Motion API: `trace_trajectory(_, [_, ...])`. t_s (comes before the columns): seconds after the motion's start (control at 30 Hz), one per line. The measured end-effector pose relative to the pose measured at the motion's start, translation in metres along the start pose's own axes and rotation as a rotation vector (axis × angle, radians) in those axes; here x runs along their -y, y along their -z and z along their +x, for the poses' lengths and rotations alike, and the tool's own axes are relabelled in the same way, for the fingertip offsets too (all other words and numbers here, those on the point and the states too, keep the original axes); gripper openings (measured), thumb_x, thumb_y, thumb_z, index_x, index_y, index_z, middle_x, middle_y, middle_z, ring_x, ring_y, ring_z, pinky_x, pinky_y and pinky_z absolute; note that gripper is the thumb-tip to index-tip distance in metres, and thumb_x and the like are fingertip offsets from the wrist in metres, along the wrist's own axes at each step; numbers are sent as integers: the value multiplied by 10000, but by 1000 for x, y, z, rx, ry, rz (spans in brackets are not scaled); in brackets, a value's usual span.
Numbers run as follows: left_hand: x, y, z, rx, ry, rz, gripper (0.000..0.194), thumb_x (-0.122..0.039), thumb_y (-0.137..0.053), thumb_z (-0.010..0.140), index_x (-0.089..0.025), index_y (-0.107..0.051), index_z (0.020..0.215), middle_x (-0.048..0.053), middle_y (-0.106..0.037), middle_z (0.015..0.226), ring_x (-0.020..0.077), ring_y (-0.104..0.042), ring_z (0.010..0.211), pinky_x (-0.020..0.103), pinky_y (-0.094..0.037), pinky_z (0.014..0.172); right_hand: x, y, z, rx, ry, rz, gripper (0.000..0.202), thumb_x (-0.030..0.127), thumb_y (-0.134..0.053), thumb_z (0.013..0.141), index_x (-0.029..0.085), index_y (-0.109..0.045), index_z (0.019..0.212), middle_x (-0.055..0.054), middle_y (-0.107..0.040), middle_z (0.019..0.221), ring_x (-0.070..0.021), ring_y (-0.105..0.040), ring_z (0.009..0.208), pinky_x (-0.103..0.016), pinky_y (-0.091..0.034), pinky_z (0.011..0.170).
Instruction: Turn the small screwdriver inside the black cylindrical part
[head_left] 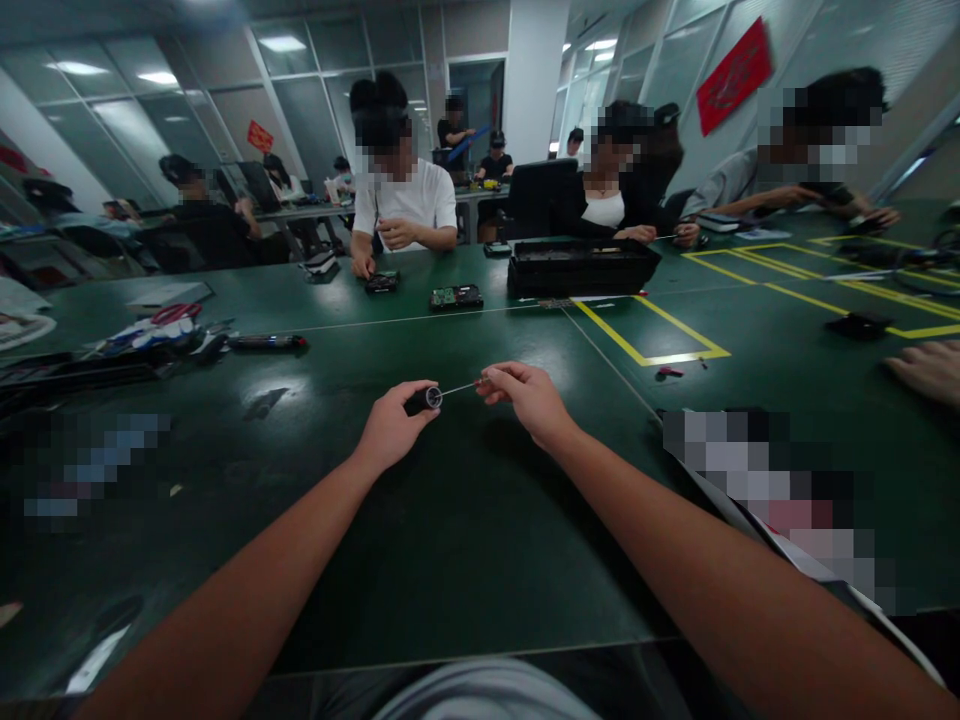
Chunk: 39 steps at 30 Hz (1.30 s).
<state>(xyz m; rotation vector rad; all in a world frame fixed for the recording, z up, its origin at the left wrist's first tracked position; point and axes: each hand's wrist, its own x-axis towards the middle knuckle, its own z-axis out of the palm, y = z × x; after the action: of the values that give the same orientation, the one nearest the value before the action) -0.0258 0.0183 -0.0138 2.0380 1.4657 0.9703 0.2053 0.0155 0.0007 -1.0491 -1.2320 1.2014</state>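
My left hand (396,422) is closed around a small black cylinder (417,402) whose round, light-rimmed end faces right and toward me. From that end a thin metal rod (459,388) runs to the pinched fingertips of my right hand (531,398). Whether the rod goes into the cylinder or only touches its end I cannot tell, and my fingers hide the rod's other end. Both hands are just above the dark green table (450,560).
A long black box (583,268) stands across the table, near circuit-board devices (456,297). A black marker (266,342) and a cluttered pile lie left. Papers (787,545) lie beside my right arm. Another person's hand (930,370) rests far right; several people sit opposite.
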Motion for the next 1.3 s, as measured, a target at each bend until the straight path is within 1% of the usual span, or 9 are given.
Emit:
trace_trajectory(0.17, [-2, 1, 0, -1, 7, -6, 407, -201, -728, 834, -266, -697, 1235, 59, -686, 1275, 258, -609, 1200, 477, -450, 1101, 1, 3, -2, -15, 60, -242, 259, 441, -645, 897, 198, -727, 861, -52, -744, 771, -164, -658, 693, -301, -500, 694])
trace_trajectory(0.37, [1, 1, 0, 6, -7, -1, 416, -193, -736, 831, -274, -701, 1237, 51, -695, 1247, 255, -619, 1175, 460, -459, 1090, 11, 3, -10, -73, 124, -621, 600, 681, -524, 926, 216, -621, 559, -13, -568, 471, -135, -513, 461, -300, -354, 524])
trace_trajectory(0.53, [4, 0, 1, -15, -71, -12, 416, -174, -747, 824, -264, -708, 1229, 49, -698, 1253, 248, -620, 1188, 456, -445, 1106, 15, 1, -13, -108, 252, -754, 709, 762, -451, 912, 219, -564, 471, -3, -490, 420, -132, -467, 438, -305, -301, 515])
trace_trajectory(0.63, [3, -1, 0, -40, -122, -24, 421, -180, -755, 826, -268, -709, 1235, 48, -705, 1254, 249, -622, 1198, 456, -442, 1110, 17, 1, -14, -153, 325, -797, 676, 720, -470, 929, 211, -583, 498, 1, -505, 444, -129, -468, 453, -303, -291, 521])
trace_trajectory(0.73, [-2, 0, -1, -54, -141, -8, 425, -196, -758, 838, -282, -703, 1250, 50, -709, 1265, 260, -624, 1211, 494, -419, 1126, 22, 0, -17, -169, 395, -788, 536, 618, -520, 952, 203, -690, 658, 0, -576, 525, -137, -515, 509, -296, -310, 537])
trace_trajectory(0.9, [-9, 0, -3, -35, -168, 61, 406, -206, -743, 868, -322, -689, 1254, 37, -708, 1280, 281, -620, 1236, 612, -289, 1180, 27, -3, -24, -71, 462, -688, 253, 395, -546, 967, 205, -712, 986, -15, -701, 731, -156, -614, 627, -282, -405, 600])
trace_trajectory(1.03, [-9, 1, -4, -36, -210, 87, 412, -203, -759, 857, -305, -690, 1250, 47, -715, 1264, 280, -630, 1212, 578, -360, 1128, 29, -2, -26, 16, 484, -712, 246, 276, -545, 938, 199, -686, 1125, -25, -733, 812, -173, -655, 707, -293, -438, 664])
trace_trajectory(1.2, [-9, 1, -4, -54, -221, 91, 412, -213, -754, 861, -296, -687, 1259, 52, -720, 1251, 279, -638, 1196, 548, -398, 1097, 30, -2, -23, -4, 433, -772, 447, 475, -427, 1030, 211, -737, 845, -17, -678, 662, -171, -630, 633, -307, -389, 621])
trace_trajectory(1.3, [-11, 1, -4, -38, -211, 103, 406, -217, -758, 858, -299, -691, 1250, 52, -718, 1256, 282, -635, 1201, 567, -379, 1114, 29, -3, -21, -41, 447, -759, 383, 445, -459, 1025, 219, -752, 924, -31, -732, 772, -181, -660, 700, -309, -410, 650])
